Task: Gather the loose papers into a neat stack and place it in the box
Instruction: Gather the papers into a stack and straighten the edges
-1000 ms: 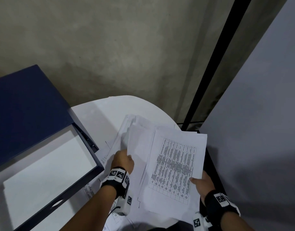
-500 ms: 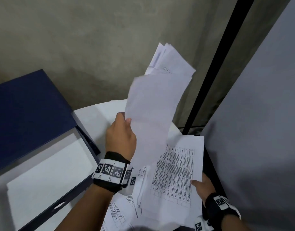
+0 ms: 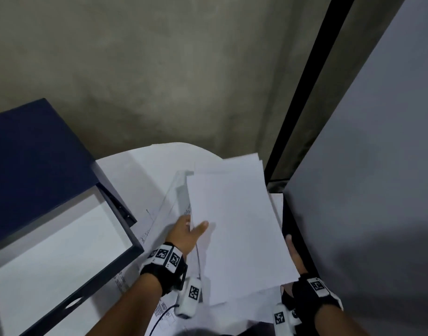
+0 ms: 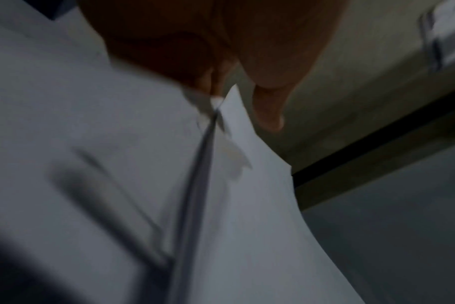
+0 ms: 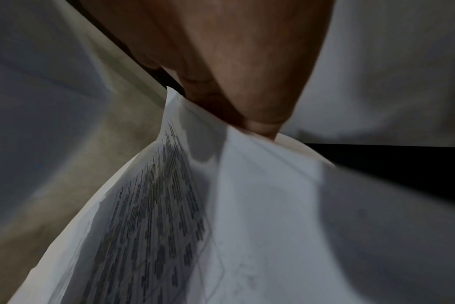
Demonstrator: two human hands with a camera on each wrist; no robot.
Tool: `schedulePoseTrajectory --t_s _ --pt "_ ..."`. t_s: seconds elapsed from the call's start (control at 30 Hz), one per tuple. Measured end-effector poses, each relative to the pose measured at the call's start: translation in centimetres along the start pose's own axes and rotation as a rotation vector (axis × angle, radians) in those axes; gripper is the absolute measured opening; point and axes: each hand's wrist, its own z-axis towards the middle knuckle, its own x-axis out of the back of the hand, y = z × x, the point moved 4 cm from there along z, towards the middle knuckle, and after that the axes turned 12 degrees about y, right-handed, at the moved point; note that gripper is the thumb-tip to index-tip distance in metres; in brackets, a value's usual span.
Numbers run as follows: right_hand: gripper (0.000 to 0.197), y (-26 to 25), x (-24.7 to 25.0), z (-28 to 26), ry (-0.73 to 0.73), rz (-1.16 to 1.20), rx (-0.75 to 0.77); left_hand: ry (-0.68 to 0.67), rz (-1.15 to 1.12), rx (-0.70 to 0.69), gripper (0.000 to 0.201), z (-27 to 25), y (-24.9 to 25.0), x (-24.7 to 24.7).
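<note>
Pinching papers (image 3: 234, 229): left hand (image 3: 184, 235), thumb on top | right hand (image 3: 295, 257) grips underneath | box (image 3: 133, 253) open, left

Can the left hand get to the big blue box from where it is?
Probably yes. The box lies open just beside the left hand, with nothing between them. But that hand now pinches the papers, so it would carry them along.

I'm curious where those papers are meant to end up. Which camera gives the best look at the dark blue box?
The head view. It shows the dark blue box open at the left of the table, lid raised, white sheets inside. The left wrist view catches at most a dark, blurred corner at its top edge. The right wrist view shows only paper, the right hand's fingers and walls.
</note>
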Motion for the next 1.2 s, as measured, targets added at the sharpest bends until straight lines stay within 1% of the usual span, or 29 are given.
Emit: schedulePoseTrajectory --t_s 0.03,0.07,0.1,0.17,0.23,0.3,0.33,0.37,0.43,0.47,0.5,0.57,0.6,0.63,0.7,0.73,0.77,0.83,0.87,0.93,1.03,1.13,1.2 --pt "0.066 0.1 -0.1 0.1 0.043 -0.009 -0.008 -0.081 0.031 0.058 0.053 0.2 -1.4 -0.8" --pt "0.065 0.2 -0.1 0.5 0.057 -0.008 0.002 -0.139 0.063 0.089 0.054 0.3 -2.7 -1.6" --pt "0.064 0.1 0.0 0.5 0.105 -0.027 0.031 -0.172 0.125 0.078 0.053 0.2 -3.6 -2.2" --pt "0.073 0.4 0.7 1.6 0.12 -0.121 0.058 -0.17 0.26 -0.012 0.052 0.0 -4.3 -2.5" --pt "0.078 0.7 0.7 2.3 0.082 -0.246 0.125 -0.155 0.298 -0.062 0.056 0.1 -4.6 -2.6" --pt "0.063 0.0 0.2 0.9 0.079 -0.393 0.217 -0.174 0.287 -0.098 0.061 0.1 -4.5 -2.7" --pt "0.056 -0.2 0.4 1.0 0.079 -0.43 0.266 -0.182 0.281 -0.124 0.061 0.3 -4.5 -2.8" --pt "0.054 -0.7 0.4 0.6 0.105 -0.451 0.292 -0.194 0.282 -0.128 0.058 0.1 -4.1 -2.7" --pt "0.053 -1.9 0.2 -0.5 0.123 -0.435 0.345 -0.181 0.217 -0.125 0.045 0.4 -3.5 -2.6" --pt "0.052 -2.4 0.3 -0.6 0.115 -0.395 0.378 -0.156 0.136 -0.13 0.04 0.6 -3.1 -2.5" --pt "0.05 -3.2 0.3 -1.2 0.112 -0.374 0.398 -0.126 0.039 -0.099 0.042 0.6 -2.5 -2.2" --pt "0.047 -4.9 0.1 -2.1 0.078 -0.315 0.447 -0.047 -0.158 -0.045 0.064 1.0 -1.4 -1.6" --pt "0.046 -5.8 -0.1 -2.6 0.048 -0.291 0.48 -0.019 -0.243 -0.03 0.067 1.2 -0.9 -1.3" --pt "0.044 -6.8 -0.5 -3.2 0.03 -0.288 0.513 0.008 -0.306 -0.036 0.061 1.0 0.3 -1.0" --pt "0.043 -8.7 -1.5 -4.4 -0.007 -0.292 0.588 0.048 -0.388 -0.134 0.044 0.6 2.8 -0.5" --pt "0.042 -9.6 -2.1 -4.9 -0.023 -0.292 0.631 0.077 -0.445 -0.197 0.041 0.3 4.1 -0.1" --pt "0.041 -10.4 -2.7 -5.5 -0.031 -0.289 0.671 0.117 -0.495 -0.232 0.04 0.0 5.3 0.5" --pt "0.042 -11.3 -3.6 -6.1 -0.032 -0.277 0.721 0.176 -0.587 -0.264 0.037 -0.6 7.0 1.5" --pt "0.041 -11.6 -4.0 -6.2 -0.026 -0.274 0.739 0.183 -0.624 -0.276 0.036 -0.8 7.6 1.9" --pt "0.038 -11.6 -4.7 -6.3 -0.021 -0.285 0.75 0.189 -0.645 -0.296 0.034 -1.2 8.2 2.5" --pt "0.032 -10.6 -5.5 -5.8 -0.002 -0.339 0.753 0.197 -0.598 -0.299 0.028 -1.3 7.5 2.6" --pt "0.027 -9.4 -5.8 -5.2 0.057 -0.343 0.742 0.167 -0.538 -0.253 0.037 -1.3 6.4 2.3" --pt "0.025 -9.0 -5.9 -5.1 0.094 -0.35 0.733 0.142 -0.477 -0.257 0.042 -1.2 5.8 2.0"
